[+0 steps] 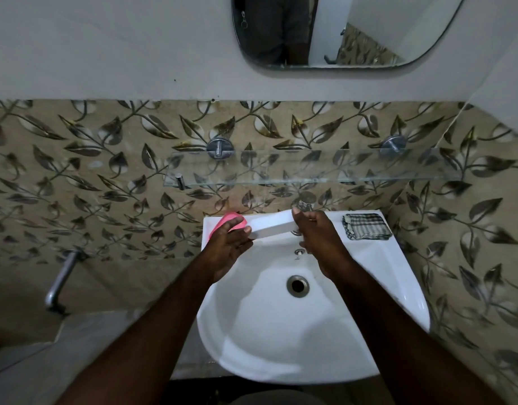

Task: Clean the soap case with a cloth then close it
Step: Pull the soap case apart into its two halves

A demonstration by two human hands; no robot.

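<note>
Over the back of the white sink [368,287], a white rectangular soap case [270,225] is held level between both hands. My left hand [228,248] pinches its left end with thumb and fingers. My right hand [319,238] grips its right end, thumb on top. A pink soap bar [227,220] sits on the sink's back left ledge, partly behind my left fingers; whether they touch it I cannot tell. A folded checked cloth [365,226] lies on the back right ledge, apart from both hands.
The tap [306,204] rises behind the case, mostly hidden by my right hand. A glass shelf [310,168] juts from the leaf-patterned tiled wall just above. A mirror [339,30] hangs higher. A metal pipe [60,285] sticks out at the lower left.
</note>
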